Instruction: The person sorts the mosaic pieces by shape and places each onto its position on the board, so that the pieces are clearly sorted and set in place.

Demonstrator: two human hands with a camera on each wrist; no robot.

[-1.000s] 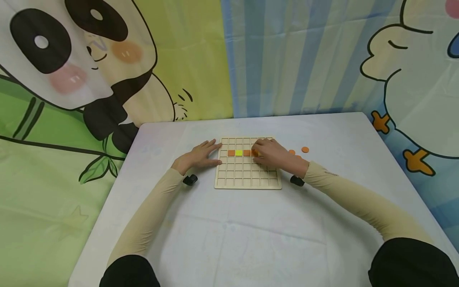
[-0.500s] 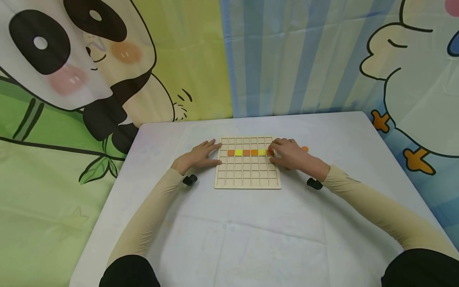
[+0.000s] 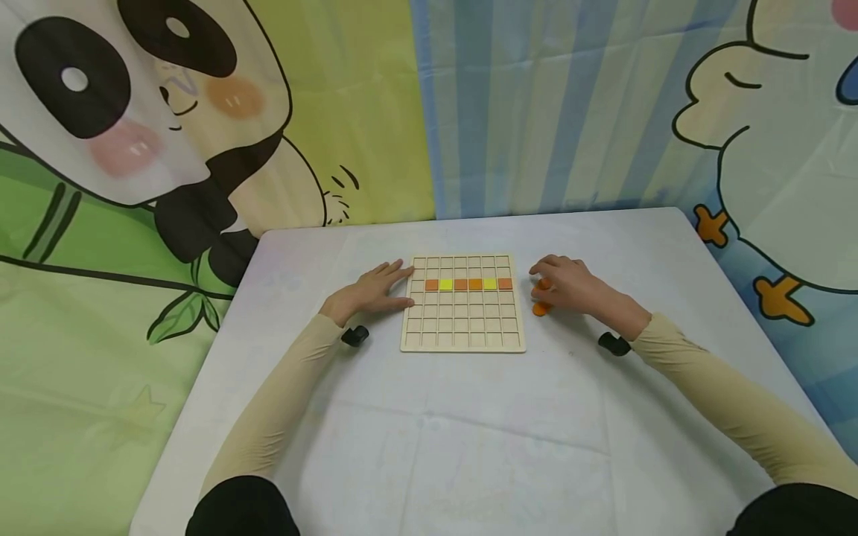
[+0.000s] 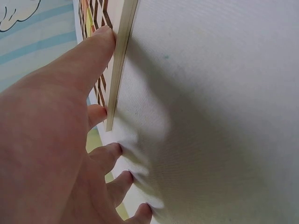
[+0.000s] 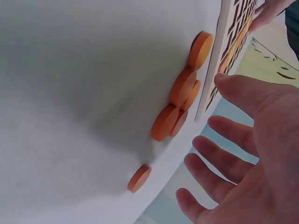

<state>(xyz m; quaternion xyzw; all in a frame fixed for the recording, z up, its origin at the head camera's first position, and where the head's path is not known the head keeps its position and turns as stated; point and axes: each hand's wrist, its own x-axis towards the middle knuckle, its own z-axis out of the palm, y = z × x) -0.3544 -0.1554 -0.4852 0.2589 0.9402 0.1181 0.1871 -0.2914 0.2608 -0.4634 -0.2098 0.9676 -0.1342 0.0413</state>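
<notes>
A pale wooden grid board (image 3: 462, 327) lies on the table, with a row of orange and yellow squares (image 3: 475, 284) across its upper part. At the board's left edge, my left hand (image 3: 371, 292) lies with fingers spread; in the left wrist view its thumb (image 4: 100, 46) touches the board's rim. My right hand (image 3: 568, 286) hovers to the right of the board, over several orange discs (image 3: 541, 307) it partly hides. The right wrist view shows its fingers (image 5: 229, 161) apart and loosely bent, holding nothing, with the clustered discs (image 5: 183, 87) beyond them.
One orange disc (image 5: 139, 178) lies apart from the cluster in the right wrist view. The white table (image 3: 429, 439) ends at a patterned cloth backdrop (image 3: 570, 104) at the back. A dark wrist camera (image 3: 614, 343) sits beneath the right wrist.
My right hand has moved right, off the board to the discs. An orange square now shows at the row's right end, where the fingers held an orange piece. The left hand stays put.
</notes>
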